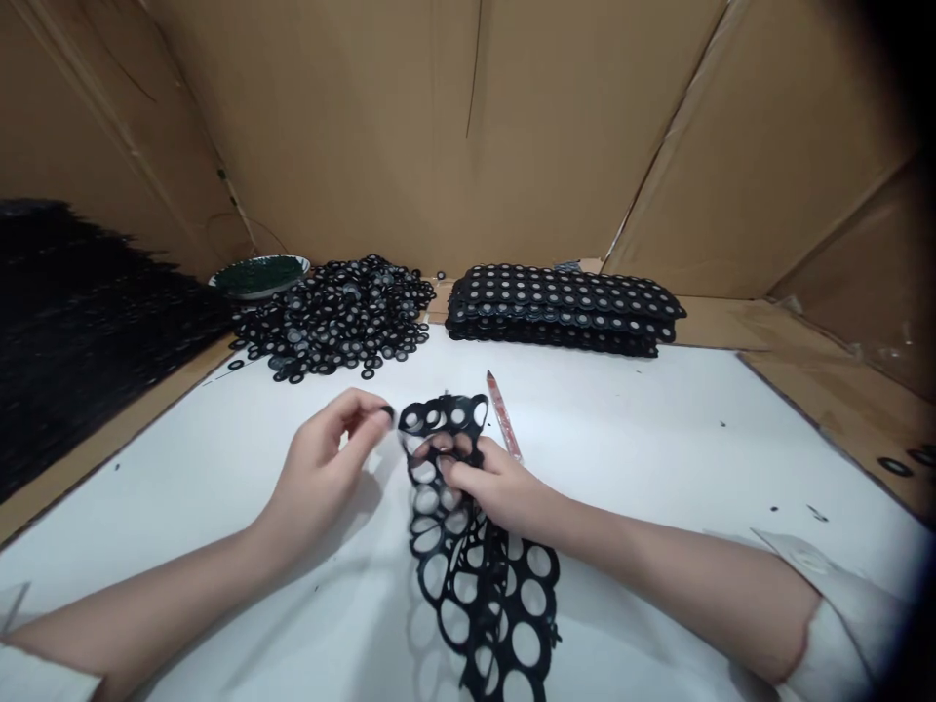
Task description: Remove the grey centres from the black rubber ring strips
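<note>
Head view looks down on a white work surface [658, 439] inside brown cardboard walls. The right hand [489, 483] grips a black rubber sheet punched full of round holes [475, 565], fingers clenched on its upper part near where the sheet curls up. The sheet's long axis runs from the far end, between the two hands, back toward the person, and its near end trails on the surface. The left hand [322, 463] sits just to the left of the sheet's far end, thumb and forefinger pinched on a small black ring [386, 413] at the fingertips, close to the sheet's top edge but apart from it. So the ring lies left of the sheet, and the left hand is the nearer one to the heap of loose black rings [336, 317] farther back. A red-tipped pen-like tool [503, 414] lies just right of the sheet. Stacked full sheets [563, 307] rest behind.
</note>
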`<control>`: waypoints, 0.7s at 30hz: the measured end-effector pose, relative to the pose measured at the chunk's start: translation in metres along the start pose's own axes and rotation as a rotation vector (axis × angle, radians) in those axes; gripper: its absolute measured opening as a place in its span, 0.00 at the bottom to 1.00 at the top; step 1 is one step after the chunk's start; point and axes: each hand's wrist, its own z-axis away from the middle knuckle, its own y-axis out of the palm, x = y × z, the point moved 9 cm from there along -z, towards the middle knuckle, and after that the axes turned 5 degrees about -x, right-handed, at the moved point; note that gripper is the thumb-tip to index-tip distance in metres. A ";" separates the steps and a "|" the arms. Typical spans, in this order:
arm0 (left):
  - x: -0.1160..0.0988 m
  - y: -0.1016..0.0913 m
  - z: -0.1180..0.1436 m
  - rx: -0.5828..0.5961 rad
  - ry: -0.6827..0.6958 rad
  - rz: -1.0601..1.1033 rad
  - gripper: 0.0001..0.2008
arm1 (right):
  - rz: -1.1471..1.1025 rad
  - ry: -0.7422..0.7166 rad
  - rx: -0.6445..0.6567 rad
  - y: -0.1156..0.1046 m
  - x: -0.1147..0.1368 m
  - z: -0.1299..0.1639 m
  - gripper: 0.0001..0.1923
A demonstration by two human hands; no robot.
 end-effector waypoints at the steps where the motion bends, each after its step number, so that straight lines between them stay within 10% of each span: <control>1: -0.003 -0.015 -0.002 -0.143 0.048 0.041 0.07 | -0.017 0.021 -0.006 -0.001 -0.002 0.000 0.12; 4: -0.018 -0.035 0.005 -0.363 0.249 -0.084 0.04 | -0.045 0.062 -0.016 -0.001 -0.004 0.002 0.14; 9: -0.026 0.012 0.019 -0.031 0.496 -0.480 0.07 | -0.057 0.016 0.017 0.003 0.002 0.004 0.06; 21: -0.013 0.040 0.020 0.357 0.199 -0.249 0.11 | 0.017 -0.063 0.112 0.009 0.010 0.005 0.04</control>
